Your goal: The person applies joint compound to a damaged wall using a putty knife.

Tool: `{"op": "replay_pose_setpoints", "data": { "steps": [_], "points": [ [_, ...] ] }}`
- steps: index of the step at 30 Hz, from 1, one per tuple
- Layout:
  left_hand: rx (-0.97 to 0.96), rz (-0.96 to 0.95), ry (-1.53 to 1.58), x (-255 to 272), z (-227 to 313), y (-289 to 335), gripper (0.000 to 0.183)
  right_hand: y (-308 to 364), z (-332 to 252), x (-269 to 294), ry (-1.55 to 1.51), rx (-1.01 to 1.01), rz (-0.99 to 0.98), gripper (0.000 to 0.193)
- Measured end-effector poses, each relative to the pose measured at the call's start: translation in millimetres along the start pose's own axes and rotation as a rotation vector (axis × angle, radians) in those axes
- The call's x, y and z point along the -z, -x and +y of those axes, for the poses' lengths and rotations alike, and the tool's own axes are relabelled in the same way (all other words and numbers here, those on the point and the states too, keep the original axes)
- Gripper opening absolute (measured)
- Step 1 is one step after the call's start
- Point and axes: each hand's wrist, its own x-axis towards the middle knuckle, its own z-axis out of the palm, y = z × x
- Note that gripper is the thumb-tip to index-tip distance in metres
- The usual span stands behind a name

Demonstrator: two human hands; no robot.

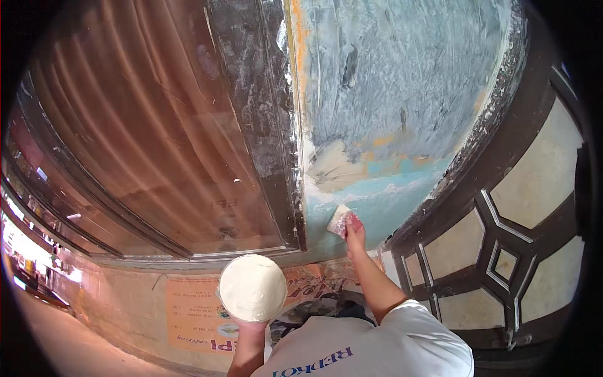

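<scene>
My left hand supports a round container of off-white putty from below, its fingers mostly hidden under it. The putty has a smooth, nearly level top. My right hand is closed around a flat scraper with a reddish grip and a whitish, putty-smeared blade. That blade lies against or very close to the lower part of a wall panel, on its turquoise area. Just above, a beige putty patch and white streaks cover the surface; higher up it is grey-blue and smeared.
Left of the panel stands a dark-framed window with brown curtains behind glass. A dark door with cream panels rises on the right. Below the window, an orange printed banner hangs on the low wall.
</scene>
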Motion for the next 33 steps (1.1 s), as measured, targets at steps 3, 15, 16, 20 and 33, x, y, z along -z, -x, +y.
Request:
{"op": "replay_pose_setpoints", "data": {
  "steps": [3,15,16,20,33],
  "points": [
    [0.032,-0.059,0.111,6.7,-0.1,1.2,0.063,-4.3,-15.3,-27.7,0.139,0.069,-0.101,0.033],
    [0.075,-0.049,0.21,-8.7,8.6,-2.9,0.061,-29.5,1.3,12.9,-0.146,0.13,0.168,0.038],
    [0.079,-0.038,0.226,-8.4,9.5,-2.8,0.061,-21.8,2.7,16.8,-0.13,0.052,0.128,0.036],
    [0.112,-0.001,0.295,-11.5,10.0,0.3,0.061,-4.7,-29.3,-20.7,0.214,0.122,-0.073,0.041],
    [0.065,-0.107,0.103,-19.8,6.9,5.4,0.065,-16.9,-16.7,11.1,-0.219,-0.004,0.254,0.036]
  ]
}}
